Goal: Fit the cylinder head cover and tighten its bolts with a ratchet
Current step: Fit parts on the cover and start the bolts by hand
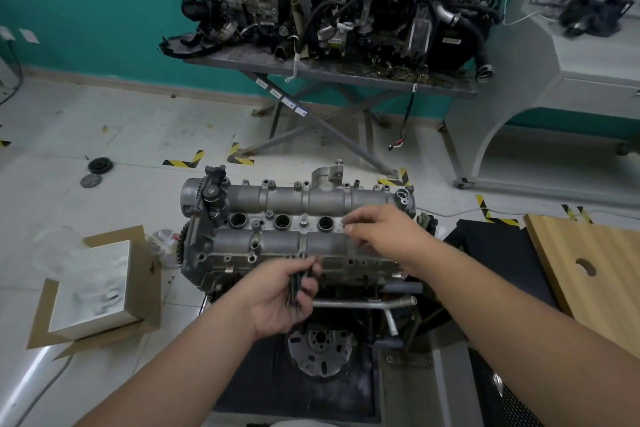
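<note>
The grey cylinder head cover [287,199] lies on top of the engine [263,274] in the middle of the view, with three round plug wells along its centre. One bolt [304,221] stands in the centre row between two wells. My left hand [284,302] grips a bundle of several dark bolts [297,282] just in front of the cover's near edge. My right hand [384,230] reaches over the cover's right part, its fingertips pinched together at the centre row to the right of the third well. Whether they hold a bolt is hidden.
An open cardboard box [93,288] sits on the floor to the left. A wooden board [588,270] lies to the right. Behind the engine stands a metal table [329,74] loaded with other engines. Two round parts [97,170] lie on the tiled floor.
</note>
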Action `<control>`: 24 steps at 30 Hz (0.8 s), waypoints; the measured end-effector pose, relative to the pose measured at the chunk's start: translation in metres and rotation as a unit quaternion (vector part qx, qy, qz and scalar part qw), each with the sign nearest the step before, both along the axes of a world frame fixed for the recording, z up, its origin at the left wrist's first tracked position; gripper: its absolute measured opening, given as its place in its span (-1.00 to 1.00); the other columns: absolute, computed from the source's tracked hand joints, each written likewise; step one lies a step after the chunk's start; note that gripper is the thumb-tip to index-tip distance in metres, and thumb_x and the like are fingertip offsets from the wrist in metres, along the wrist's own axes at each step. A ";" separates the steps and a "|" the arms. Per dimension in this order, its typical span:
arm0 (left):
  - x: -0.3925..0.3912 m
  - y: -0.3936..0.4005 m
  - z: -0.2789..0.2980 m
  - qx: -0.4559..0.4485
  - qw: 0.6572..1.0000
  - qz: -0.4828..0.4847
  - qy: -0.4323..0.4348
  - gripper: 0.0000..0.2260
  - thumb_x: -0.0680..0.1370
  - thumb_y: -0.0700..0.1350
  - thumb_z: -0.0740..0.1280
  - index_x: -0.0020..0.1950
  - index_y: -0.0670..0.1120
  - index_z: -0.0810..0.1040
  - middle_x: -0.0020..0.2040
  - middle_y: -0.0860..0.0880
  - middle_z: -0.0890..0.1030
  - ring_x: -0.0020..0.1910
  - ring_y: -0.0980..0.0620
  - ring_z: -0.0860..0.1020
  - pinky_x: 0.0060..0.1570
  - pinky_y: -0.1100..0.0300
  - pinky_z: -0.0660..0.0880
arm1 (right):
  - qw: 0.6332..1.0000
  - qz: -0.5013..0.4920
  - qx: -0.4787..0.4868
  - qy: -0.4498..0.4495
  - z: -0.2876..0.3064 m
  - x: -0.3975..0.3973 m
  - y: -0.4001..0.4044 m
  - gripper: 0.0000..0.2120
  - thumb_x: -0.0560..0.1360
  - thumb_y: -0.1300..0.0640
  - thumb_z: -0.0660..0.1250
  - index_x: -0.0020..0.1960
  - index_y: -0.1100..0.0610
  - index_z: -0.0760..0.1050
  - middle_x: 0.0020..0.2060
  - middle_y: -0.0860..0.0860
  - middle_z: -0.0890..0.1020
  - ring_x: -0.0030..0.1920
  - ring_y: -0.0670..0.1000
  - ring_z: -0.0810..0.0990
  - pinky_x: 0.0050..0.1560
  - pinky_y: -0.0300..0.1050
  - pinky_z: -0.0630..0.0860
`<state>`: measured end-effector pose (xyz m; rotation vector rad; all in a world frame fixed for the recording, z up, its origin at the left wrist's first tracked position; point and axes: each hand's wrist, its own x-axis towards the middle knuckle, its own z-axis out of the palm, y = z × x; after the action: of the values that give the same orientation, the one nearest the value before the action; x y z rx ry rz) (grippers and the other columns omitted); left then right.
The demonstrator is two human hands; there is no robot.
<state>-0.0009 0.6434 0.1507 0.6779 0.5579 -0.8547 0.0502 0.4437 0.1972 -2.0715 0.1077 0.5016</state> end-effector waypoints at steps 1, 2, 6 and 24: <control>0.006 -0.004 0.010 0.013 0.999 -0.021 -0.030 -0.93 0.55 -0.16 0.31 -0.06 -0.14 0.56 -0.29 0.02 0.51 -0.53 0.18 0.44 -0.64 0.36 0.34 | 0.999 0.025 0.020 0.038 0.006 -0.003 0.002 -0.87 0.52 0.14 0.43 0.04 -0.02 0.66 -0.18 -0.03 0.72 -0.17 0.00 0.65 0.03 0.07 0.62; 0.011 -0.008 0.019 0.037 0.996 -0.040 -0.067 -0.93 0.58 -0.17 0.30 -0.03 -0.15 0.56 -0.27 0.01 0.54 -0.51 0.17 0.46 -0.65 0.36 0.34 | 0.996 0.042 0.050 0.068 0.009 -0.007 0.005 -0.86 0.53 0.18 0.42 0.03 -0.02 0.66 -0.17 0.00 0.72 -0.15 0.02 0.65 0.04 0.12 0.61; 0.024 -0.020 0.039 0.169 0.955 -0.099 -0.222 -0.92 0.64 -0.21 0.30 0.09 -0.09 0.55 -0.22 -0.02 0.65 -0.48 0.14 0.46 -0.62 0.39 0.24 | 0.972 -0.028 0.202 0.119 0.012 -0.015 0.009 -0.81 0.53 0.36 0.33 0.01 0.14 0.66 -0.32 0.10 0.65 -0.25 0.03 0.59 -0.04 0.04 0.52; 0.055 0.029 0.014 0.437 0.843 0.016 -0.314 -0.91 0.63 -0.07 0.33 0.11 0.10 0.55 -0.22 0.01 0.64 -0.43 0.07 0.48 -0.48 0.19 0.39 | 0.983 -0.052 0.012 -0.177 0.020 -0.011 -0.028 -0.77 0.49 0.25 0.43 -0.21 -0.07 0.64 -0.31 -0.11 0.72 -0.22 -0.07 0.71 -0.17 -0.28 0.62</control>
<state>0.0543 0.6723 0.1648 1.7062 0.3285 -0.2530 0.0393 0.4157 0.2177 -2.0858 -0.0001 0.0658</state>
